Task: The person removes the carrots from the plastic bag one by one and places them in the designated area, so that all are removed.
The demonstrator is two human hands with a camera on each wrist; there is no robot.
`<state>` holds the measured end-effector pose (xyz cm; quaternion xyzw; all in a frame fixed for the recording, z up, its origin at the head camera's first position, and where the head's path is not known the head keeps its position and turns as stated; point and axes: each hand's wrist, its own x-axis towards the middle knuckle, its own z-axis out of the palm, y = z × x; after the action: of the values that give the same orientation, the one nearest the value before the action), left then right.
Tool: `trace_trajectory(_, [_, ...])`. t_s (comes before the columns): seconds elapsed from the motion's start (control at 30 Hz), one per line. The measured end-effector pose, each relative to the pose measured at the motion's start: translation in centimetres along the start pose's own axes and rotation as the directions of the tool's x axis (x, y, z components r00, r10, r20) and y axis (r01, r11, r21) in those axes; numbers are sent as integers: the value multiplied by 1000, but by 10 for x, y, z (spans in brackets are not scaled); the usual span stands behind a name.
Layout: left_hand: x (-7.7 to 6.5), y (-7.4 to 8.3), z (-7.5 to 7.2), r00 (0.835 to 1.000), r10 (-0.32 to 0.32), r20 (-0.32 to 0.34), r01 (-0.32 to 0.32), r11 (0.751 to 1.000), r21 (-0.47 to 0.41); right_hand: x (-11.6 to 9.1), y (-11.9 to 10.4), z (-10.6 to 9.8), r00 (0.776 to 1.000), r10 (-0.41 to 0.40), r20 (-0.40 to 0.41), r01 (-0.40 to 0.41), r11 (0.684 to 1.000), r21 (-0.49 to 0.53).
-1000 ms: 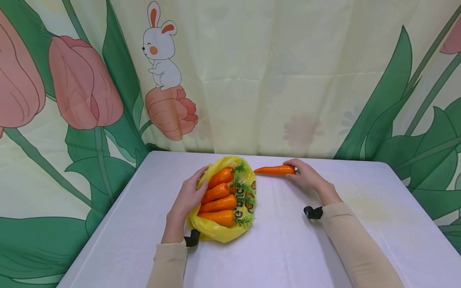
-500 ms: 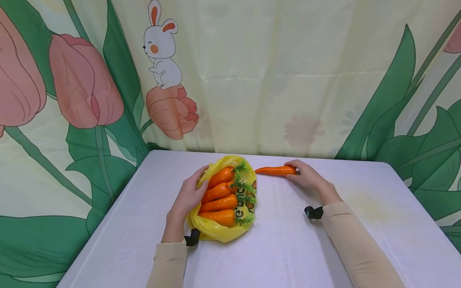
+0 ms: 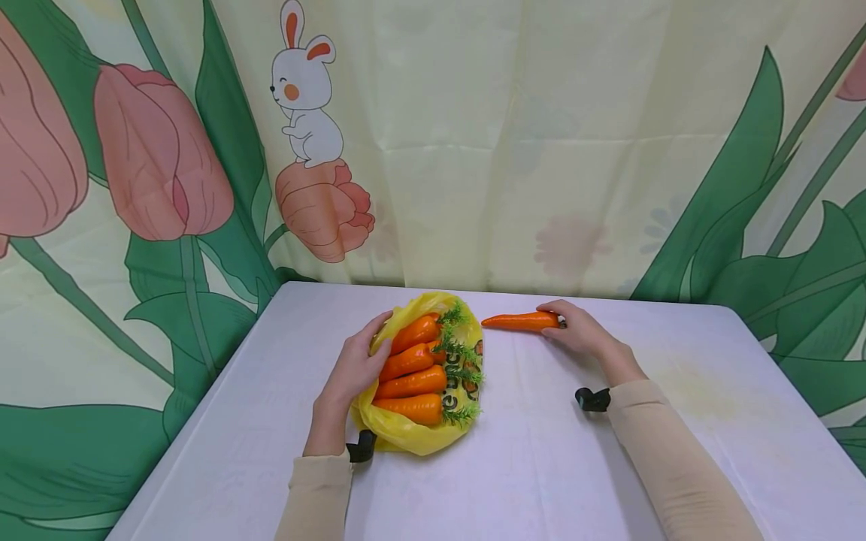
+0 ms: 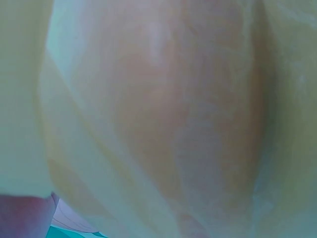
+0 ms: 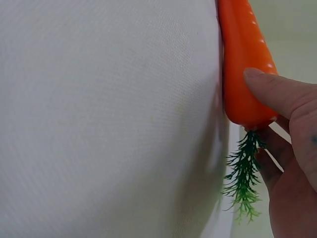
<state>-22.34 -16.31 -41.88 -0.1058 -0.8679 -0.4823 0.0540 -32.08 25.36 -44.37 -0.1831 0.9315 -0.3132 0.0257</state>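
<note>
A yellow plastic bag (image 3: 422, 443) lies with its mouth spread, several orange toy carrots (image 3: 410, 385) with green tops side by side in it. My left hand (image 3: 356, 364) grips the bag's left rim, thumb on the inner side. Blurred, pale plastic of the bag (image 4: 198, 109) fills most of the left wrist view. To the right of the bag, my right hand (image 3: 575, 328) pinches a single toy carrot (image 3: 517, 322) by its thick end. That carrot's tip points left, toward the bag. In the right wrist view its green top (image 5: 243, 173) hangs beside my fingers.
A white cloth covers the table (image 3: 528, 466). Behind its far edge hangs a curtain (image 3: 446, 150) printed with tulips and a rabbit. Black wrist cameras sit at the left wrist (image 3: 361, 447) and right wrist (image 3: 592, 400).
My right hand and its carrot have shifted very slightly to the right in the head view. The left hand and the bag look the same.
</note>
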Motion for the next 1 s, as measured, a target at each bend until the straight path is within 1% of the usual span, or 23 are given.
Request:
trace_trajectory(0.3, [0,0,0,1000,-12,1,12,1000,4,-2,-5,-2,999,44,16,-44,999,17])
trace_trajectory(0.67, [-1,1,0,1000,-10,3,10,1000,4,-4,-5,0,1000,28,6,-28,999,23])
trace_trajectory(1.0, [0,1,-1,1000,22,-3,-22,1000,22,0,-2,-2,998,67,7,-67,998,17])
